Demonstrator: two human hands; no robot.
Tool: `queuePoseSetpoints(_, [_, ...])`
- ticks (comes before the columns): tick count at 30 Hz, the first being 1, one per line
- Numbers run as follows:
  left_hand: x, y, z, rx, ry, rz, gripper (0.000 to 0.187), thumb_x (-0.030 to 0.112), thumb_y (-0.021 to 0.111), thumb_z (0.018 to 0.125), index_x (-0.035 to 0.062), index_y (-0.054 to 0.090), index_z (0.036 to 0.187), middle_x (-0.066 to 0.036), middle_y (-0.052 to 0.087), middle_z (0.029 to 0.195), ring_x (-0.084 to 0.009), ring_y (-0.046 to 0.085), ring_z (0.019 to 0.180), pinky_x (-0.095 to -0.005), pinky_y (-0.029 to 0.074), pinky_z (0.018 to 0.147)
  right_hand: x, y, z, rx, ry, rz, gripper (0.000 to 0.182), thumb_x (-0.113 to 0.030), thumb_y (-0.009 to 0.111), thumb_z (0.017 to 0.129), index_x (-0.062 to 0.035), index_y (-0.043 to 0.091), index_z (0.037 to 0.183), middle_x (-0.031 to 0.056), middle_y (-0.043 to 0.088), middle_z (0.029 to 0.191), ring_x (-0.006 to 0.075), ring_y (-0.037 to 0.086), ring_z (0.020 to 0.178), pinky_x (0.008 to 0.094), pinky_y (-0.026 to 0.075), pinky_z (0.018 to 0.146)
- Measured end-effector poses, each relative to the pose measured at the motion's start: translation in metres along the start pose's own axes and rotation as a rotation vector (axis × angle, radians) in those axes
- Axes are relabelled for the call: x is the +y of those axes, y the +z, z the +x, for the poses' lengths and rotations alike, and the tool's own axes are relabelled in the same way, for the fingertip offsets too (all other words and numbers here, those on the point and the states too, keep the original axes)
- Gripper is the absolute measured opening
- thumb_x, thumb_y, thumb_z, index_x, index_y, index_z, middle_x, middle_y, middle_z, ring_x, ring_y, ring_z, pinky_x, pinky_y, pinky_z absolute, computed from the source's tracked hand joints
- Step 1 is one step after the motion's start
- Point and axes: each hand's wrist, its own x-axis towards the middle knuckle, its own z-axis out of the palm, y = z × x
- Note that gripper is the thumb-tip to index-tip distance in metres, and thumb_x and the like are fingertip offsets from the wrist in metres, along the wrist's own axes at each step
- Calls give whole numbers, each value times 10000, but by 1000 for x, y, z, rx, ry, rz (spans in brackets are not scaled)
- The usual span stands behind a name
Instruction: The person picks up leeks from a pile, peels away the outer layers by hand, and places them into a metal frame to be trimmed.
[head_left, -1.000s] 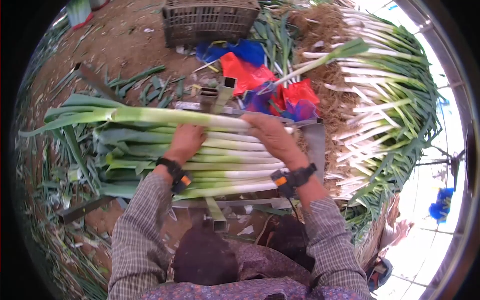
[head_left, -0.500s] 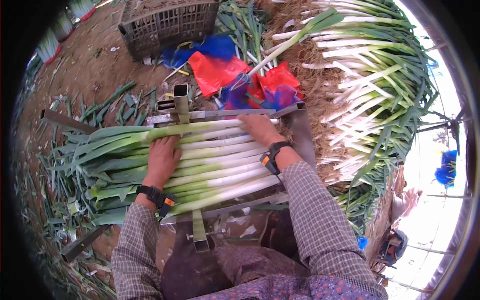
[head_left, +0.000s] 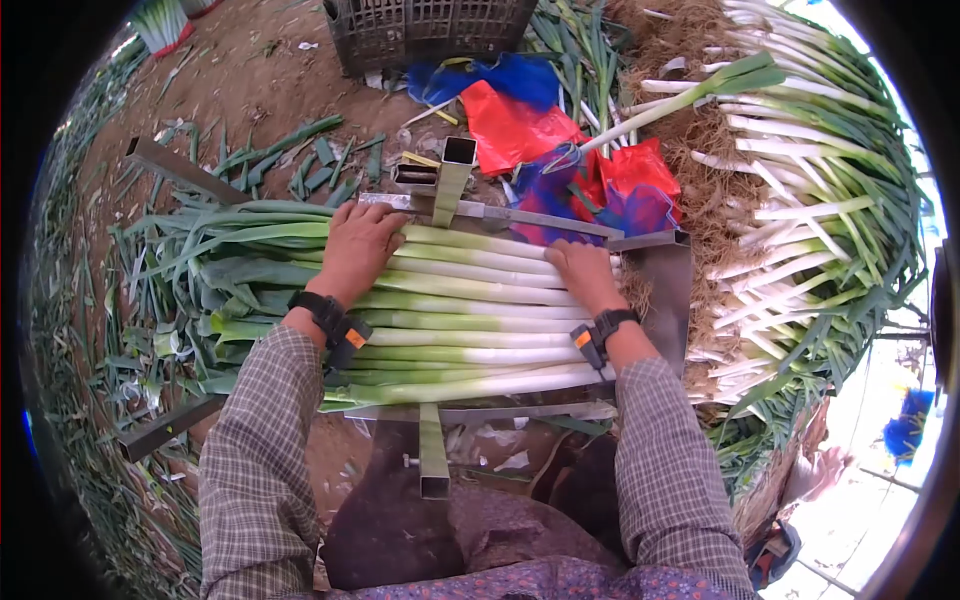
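Long leeks [head_left: 480, 310] lie side by side on a metal rack [head_left: 660, 290], white ends to the right and green leaves to the left. My left hand [head_left: 358, 250] rests on the far leeks where green meets white, its fingers bent over the far edge. Near the root ends, my right hand [head_left: 587, 275] lies on the white stalks, fingers curled at the far side; whether it grips one is hidden. A green strap [head_left: 453, 190] runs under the leeks and out at both sides of the rack.
At the right lies a large pile of leeks [head_left: 800, 220] with roots. Beyond the rack are a plastic crate [head_left: 430, 35], red and blue bags [head_left: 520, 130] and a loose leek [head_left: 680, 100]. Metal arms [head_left: 185, 172] stick out at the left.
The view has shifted left. My left hand has moved to the far edge of the leeks, and my right hand sits slightly nearer their root ends. The far leeks lie more evenly together.
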Motion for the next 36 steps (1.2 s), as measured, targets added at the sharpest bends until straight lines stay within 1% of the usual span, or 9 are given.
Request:
queuePoseSetpoints(10, [-10,15,-1,-181,-30,-101,337,205,559,836,190,605,1169,-65,585,1002,-271,514,990,-430,371,897,17,24,-4,65,-162,-183,143,-177,527,828,-137,649,892,55,658,868,263,652,844,516,461,686])
queuePoseSetpoints(12, [-9,11,-3,-124,12,-126,329,228,542,849,178,597,1169,-70,584,1001,-273,517,987,-427,372,867,-2,-11,2,-111,138,36,255,-229,568,814,-98,633,1022,137,630,1014,336,602,995,556,448,804])
queuePoseSetpoints(14, [-10,13,-4,-177,-18,-103,329,224,536,844,159,582,1163,-74,579,1001,-277,510,991,-427,365,875,-11,-49,-1,-25,-14,139,354,-232,605,796,-89,565,1118,172,576,1108,347,542,1065,521,426,865])
queuePoseSetpoints(21, [9,11,-8,-97,-45,-30,368,215,532,807,93,551,1154,-120,532,1009,-307,467,1005,-445,323,946,44,-180,-37,331,-144,313,224,-194,574,841,-50,637,1000,140,592,959,306,567,949,401,452,850])
queuePoseSetpoints(23, [9,13,-12,-80,-56,-38,374,218,533,803,76,546,1149,-128,524,1016,-313,460,1012,-448,317,963,86,-193,-39,386,183,409,212,-175,567,824,-27,640,957,126,618,896,286,605,876,380,472,809])
queuePoseSetpoints(28, [19,3,-7,-86,-97,-53,416,247,551,788,56,526,1156,-129,529,1043,-318,454,1057,-470,278,1029,145,-196,9,454,435,642,215,-195,573,829,-32,636,954,79,639,813,153,624,767,319,501,670])
queuePoseSetpoints(31, [25,-4,-4,-116,-132,-71,418,250,554,786,59,527,1157,-129,531,1068,-323,450,1072,-471,269,1043,132,-181,71,484,523,1136,168,-155,559,840,-12,643,865,65,593,679,165,584,643,309,483,605])
queuePoseSetpoints(34, [22,-3,0,-128,-141,-46,421,253,560,784,64,528,1159,-130,535,1084,-326,449,1085,-472,263,1053,158,-136,149,374,688,1225,238,-200,578,866,-42,609,1042,40,558,812,181,584,743,338,491,630])
queuePoseSetpoints(36, [24,-7,3,-160,-149,-32,427,254,565,783,65,528,1164,-130,539,1091,-329,451,1091,-474,260,1059,156,-116,180,481,715,1311,238,-133,649,795,9,599,979,56,589,766,178,566,641,312,458,550])
